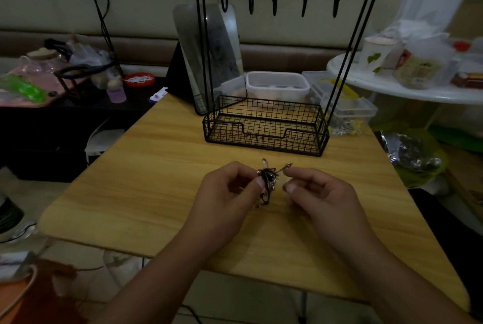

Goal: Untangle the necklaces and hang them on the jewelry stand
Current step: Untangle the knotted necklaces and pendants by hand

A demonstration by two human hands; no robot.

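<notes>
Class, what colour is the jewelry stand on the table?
Black, seen in the head view: jewelry stand.

Knot of necklaces (268,180) too small and dim to separate

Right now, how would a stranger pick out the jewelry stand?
Start at the wooden table; at its far end stands the jewelry stand, a black wire frame. A mesh basket forms its base, and a curved top bar carries five bare hooks. The clear plastic boxes behind it have neither.
</notes>
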